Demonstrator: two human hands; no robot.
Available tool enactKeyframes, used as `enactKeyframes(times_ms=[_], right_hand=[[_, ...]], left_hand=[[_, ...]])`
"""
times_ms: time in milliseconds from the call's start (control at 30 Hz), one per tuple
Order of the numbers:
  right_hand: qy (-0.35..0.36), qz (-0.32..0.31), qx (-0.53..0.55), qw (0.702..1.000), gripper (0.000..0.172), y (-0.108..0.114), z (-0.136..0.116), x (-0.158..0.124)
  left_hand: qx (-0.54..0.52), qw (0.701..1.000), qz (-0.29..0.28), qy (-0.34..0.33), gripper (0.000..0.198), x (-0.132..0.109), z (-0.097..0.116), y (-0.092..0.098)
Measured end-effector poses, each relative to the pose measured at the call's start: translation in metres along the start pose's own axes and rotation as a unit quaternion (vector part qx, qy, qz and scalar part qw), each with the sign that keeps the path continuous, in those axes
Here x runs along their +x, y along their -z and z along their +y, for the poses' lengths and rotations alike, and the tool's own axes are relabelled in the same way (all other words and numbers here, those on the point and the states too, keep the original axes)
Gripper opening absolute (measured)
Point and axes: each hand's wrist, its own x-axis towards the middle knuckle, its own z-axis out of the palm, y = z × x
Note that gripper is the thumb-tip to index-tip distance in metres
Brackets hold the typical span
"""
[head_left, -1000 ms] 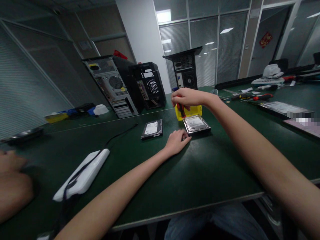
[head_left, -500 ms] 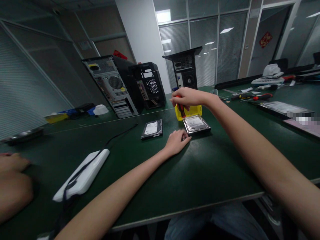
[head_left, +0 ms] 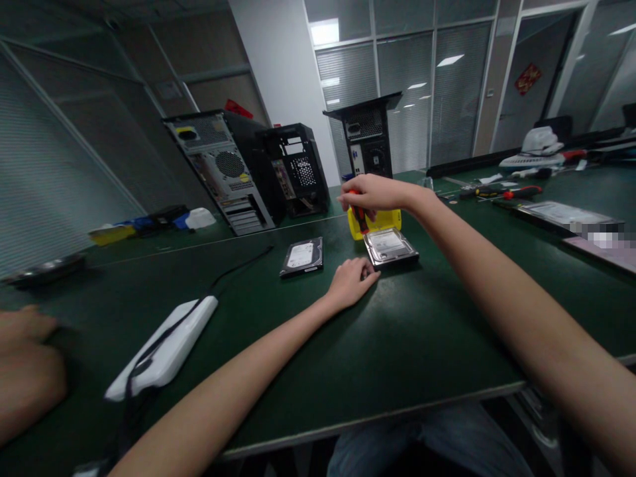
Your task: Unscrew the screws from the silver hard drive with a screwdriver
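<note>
My right hand grips a red and black screwdriver, held upright with its lower end at the back left corner of a hard drive. My left hand rests on the table with its fingers curled against the drive's front left corner; whether they pinch it cannot be made out. Behind the drive stands a yellow container, partly hidden by my right hand. A second hard drive lies flat to the left of my left hand.
Computer cases stand at the back of the green table. A white power strip with a dark cable lies front left, near another person's arm. Screwdrivers and more drives are on the right.
The other person's hand at the left edge has shifted slightly. Both my hands, the screwdriver and the drive show no visible movement.
</note>
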Motion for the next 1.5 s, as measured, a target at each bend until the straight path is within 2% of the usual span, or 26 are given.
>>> enactKeyframes(times_ms=[700, 933, 1500], right_hand=[[-0.004, 0.001, 0.024, 1.0, 0.03, -0.0003, -0.0013, -0.0011], [-0.003, -0.008, 0.027, 1.0, 0.02, -0.0002, -0.0005, -0.0006], [0.01, -0.005, 0.021, 1.0, 0.027, 0.0008, 0.0015, 0.0]], left_hand=[[-0.003, 1.0, -0.002, 0.0, 0.025, 0.0, 0.0005, 0.0007], [-0.002, 1.0, 0.002, -0.009, 0.026, -0.0003, -0.0012, -0.0009], [-0.011, 1.0, 0.0, -0.005, 0.025, 0.0002, -0.0013, -0.0003]])
